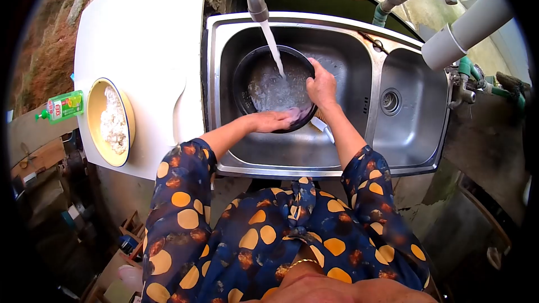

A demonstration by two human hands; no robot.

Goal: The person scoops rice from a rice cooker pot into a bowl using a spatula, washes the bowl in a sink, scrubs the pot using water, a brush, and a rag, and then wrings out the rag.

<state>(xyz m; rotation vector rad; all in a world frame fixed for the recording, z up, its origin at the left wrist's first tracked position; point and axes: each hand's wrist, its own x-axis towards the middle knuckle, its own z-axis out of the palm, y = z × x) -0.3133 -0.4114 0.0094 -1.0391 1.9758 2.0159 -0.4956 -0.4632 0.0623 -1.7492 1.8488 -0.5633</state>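
Note:
A dark round pot (241, 92) sits in the large left basin of the steel sink, with cloudy water inside. Water runs into it from the faucet (256, 1). My right hand (321, 85) grips the pot's right rim, thumb on top. Across the near rim lies my left hand (275, 120), fingers stretched out and dipping into the water along the inner wall; the fingertips are blurred by water. Partly hidden under the pot is a white-handled thing (323, 128), perhaps a brush.
Left of the sink, a white counter (140, 17) bears a yellow enamel basin (124, 154) of whitish, lumpy stuff and a green soap bottle (64, 106). A smaller basin (412, 129) is on the right. A thick white pipe (466, 33) juts in at upper right.

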